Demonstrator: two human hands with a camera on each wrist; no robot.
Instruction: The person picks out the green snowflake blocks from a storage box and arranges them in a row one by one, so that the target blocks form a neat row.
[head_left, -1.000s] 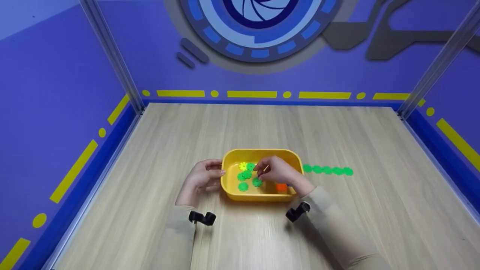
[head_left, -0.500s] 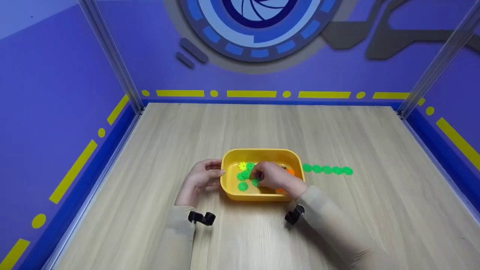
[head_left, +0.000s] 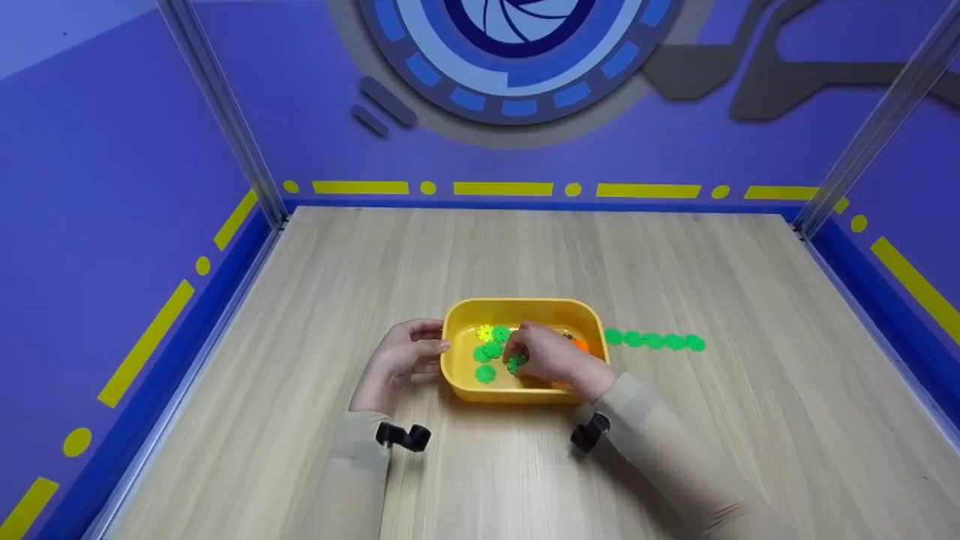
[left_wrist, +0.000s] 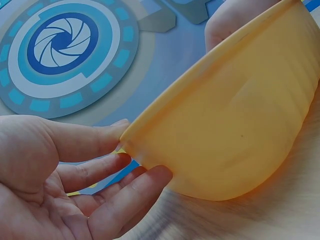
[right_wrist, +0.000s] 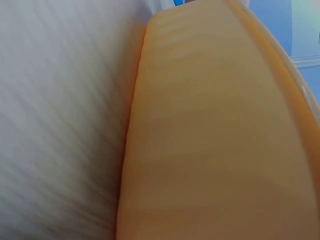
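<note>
A yellow plastic bin (head_left: 525, 395) stands on the table with several small notched plastic discs inside. My left hand (head_left: 407, 349) holds its left end, thumb at the rim and fingertips against the outer wall, as the left wrist view shows. Inside the bin, my right hand (head_left: 551, 352) pinches a green notched disc (head_left: 516, 364), which is tilted; its fingertips are partly hidden. Left of that hand lie a yellow notched disc (head_left: 485, 332) and several green ones, including a green disc (head_left: 485, 373) near the front. The right wrist view shows only the bin's outer wall (right_wrist: 210, 125).
A row of linked green discs (head_left: 655, 340) lies on the wooden table (head_left: 360, 262) right of the bin. Orange pieces (head_left: 580, 344) show partly behind the right hand. Blue-purple panels (head_left: 517, 165) enclose the table at the back and sides.
My right hand has dipped slightly and shifted left in the bin, and the green disc at its fingertips has tilted up from lying flat. My left hand has stayed on the bin.
</note>
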